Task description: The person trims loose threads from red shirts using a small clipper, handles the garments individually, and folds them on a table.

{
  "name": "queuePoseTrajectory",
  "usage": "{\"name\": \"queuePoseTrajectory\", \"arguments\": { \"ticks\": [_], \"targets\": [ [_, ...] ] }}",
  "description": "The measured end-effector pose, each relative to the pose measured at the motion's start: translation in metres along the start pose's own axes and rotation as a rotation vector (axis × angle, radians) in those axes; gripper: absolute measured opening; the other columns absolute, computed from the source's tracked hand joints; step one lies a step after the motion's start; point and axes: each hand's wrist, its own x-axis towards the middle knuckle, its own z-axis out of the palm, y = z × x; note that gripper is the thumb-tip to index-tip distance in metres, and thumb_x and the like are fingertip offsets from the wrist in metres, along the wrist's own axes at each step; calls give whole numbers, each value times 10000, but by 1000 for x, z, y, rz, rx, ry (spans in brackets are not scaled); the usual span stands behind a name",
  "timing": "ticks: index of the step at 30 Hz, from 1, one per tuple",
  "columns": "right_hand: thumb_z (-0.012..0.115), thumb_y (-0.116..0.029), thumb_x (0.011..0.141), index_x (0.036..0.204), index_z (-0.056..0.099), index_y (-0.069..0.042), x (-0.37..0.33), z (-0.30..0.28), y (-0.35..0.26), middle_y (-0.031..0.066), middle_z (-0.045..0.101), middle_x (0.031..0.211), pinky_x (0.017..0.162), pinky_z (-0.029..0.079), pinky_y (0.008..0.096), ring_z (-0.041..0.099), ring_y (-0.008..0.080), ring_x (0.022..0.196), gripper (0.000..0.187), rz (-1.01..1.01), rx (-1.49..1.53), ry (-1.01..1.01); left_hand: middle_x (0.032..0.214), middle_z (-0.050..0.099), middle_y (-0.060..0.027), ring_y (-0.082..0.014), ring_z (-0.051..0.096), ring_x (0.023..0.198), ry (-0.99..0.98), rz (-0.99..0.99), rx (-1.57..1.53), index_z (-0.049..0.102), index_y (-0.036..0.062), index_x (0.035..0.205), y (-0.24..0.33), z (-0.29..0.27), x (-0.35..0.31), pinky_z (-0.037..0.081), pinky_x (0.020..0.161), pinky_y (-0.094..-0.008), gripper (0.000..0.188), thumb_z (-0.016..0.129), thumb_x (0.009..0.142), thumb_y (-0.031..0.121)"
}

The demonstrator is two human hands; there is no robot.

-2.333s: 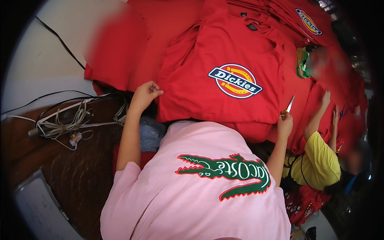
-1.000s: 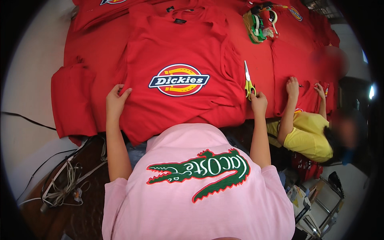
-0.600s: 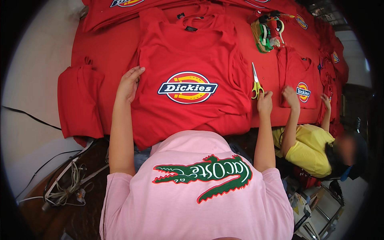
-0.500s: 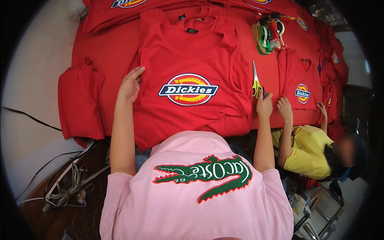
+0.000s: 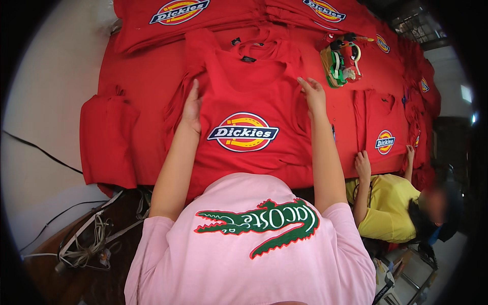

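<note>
A red sleeveless top with an oval yellow, blue and white print on its chest lies spread in front of me. Along its left armhole side rests my left hand, fingers stretched out straight. My right hand is at the opposite armhole edge near the shoulder, its fingers extended and apart, touching the cloth. The lower part of the top reaches the table edge against my pink shirt. A small dark-blue item shows just right of my right forearm; most of it is hidden.
A folded red garment lies at the left table edge. Piled red garments are at the back. A green tape dispenser stands back right. A co-worker in yellow handles a smaller red top. Coiled cables hang lower left.
My right hand has left the yellow-handled scissors and moved up to the top's right armhole; the scissors no longer show. My left hand has shifted right, along the cloth.
</note>
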Motion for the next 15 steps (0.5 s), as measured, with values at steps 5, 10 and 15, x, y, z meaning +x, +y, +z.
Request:
{"name": "queuePoseTrajectory", "arguments": {
  "ticks": [5, 10, 15],
  "targets": [
    [693, -159, 956, 1133, 682, -12, -55, 26, -64, 118, 748, 1044, 865, 587, 374, 725, 224, 936, 230, 419, 647, -463, 1348, 639, -180, -289, 675, 1172, -515, 22, -197, 441, -20, 1485, 12, 37, -52, 541, 1031, -462, 676, 446, 1068, 512],
    [539, -192, 1029, 1147, 678, 26, -162, -62, -118, 171, 744, 1077, 900, 592, 432, 729, 275, 983, 284, 197, 966, -871, 1194, 663, -145, -270, 701, 982, -667, 461, -137, 597, 98, 1373, 33, 51, -161, 567, 950, -440, 454, 550, 1047, 410],
    [516, -284, 1041, 1173, 665, -3, -232, -192, -138, 150, 736, 1030, 862, 585, 443, 719, 254, 920, 345, -282, 809, -392, 1051, 627, -136, -230, 694, 808, -1072, 462, -27, 686, 46, 1219, 25, 63, -259, 605, 695, -366, 381, 743, 950, 310]
  ]
}}
